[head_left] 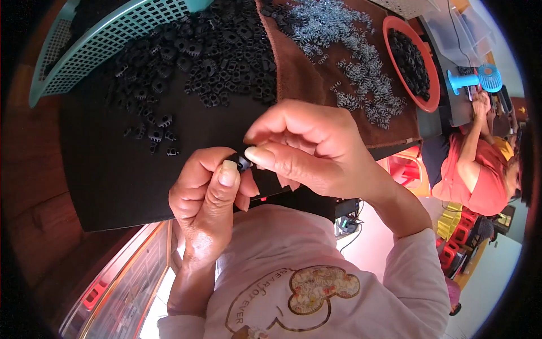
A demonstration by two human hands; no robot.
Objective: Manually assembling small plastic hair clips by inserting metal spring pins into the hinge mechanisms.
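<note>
Just above the front edge of the black table, my left hand (206,195) pinches a small black plastic part (243,163) between thumb and forefinger. My right hand (307,150) comes in from the right, its fingers curled and its thumb tip at the part's upper right side. Whatever that thumb and forefinger may hold is too small or hidden to make out. Many similar black plastic parts (226,56) lie heaped beyond my hands, with a few loose ones (156,134) nearer on the left. Small silvery springs (367,79) are spread over a brown cloth (305,79) beyond my right hand.
A teal plastic basket (107,48) lies tipped at the far left. A red-orange basin (433,73) of black pieces stands at the far right. Past it are a small blue fan (488,78) and a seated person in a red top (474,175). A red stool (411,169) stands below the table.
</note>
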